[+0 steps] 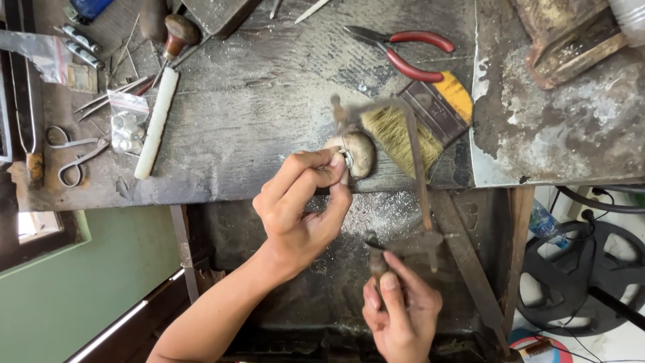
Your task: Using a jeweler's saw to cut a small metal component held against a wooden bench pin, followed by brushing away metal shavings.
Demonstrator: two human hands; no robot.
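A: Hands, two. Left hand [302,202]: fingers pinched together on a small silvery ring [347,160], pressed against the rounded wooden peg [358,153] at the table [269,121] edge. Right hand [402,312]: closed round the handle of a saw [410,195], low and nearer the body.

B: Position of the ring relative to the hands?

A: At the left fingertips, touching the peg; up and to the left of the right hand. The left hand is the nearer, already on it.

B: Long axis of the saw?

A: Frame runs roughly away from the body, handle low, far end above the peg. The blade side passes close by the ring.

B: Items alongside?

A: Brush [420,121] just right of the peg; red-handled pliers [403,50] beyond it; scissors [74,158] and white rod [156,124] well to the left.

B: Not legible?

A: Saw is motion-blurred, so the blade itself cannot be made out, nor whether it touches the ring. Ring mostly covered by the fingertips; its form is uncertain.
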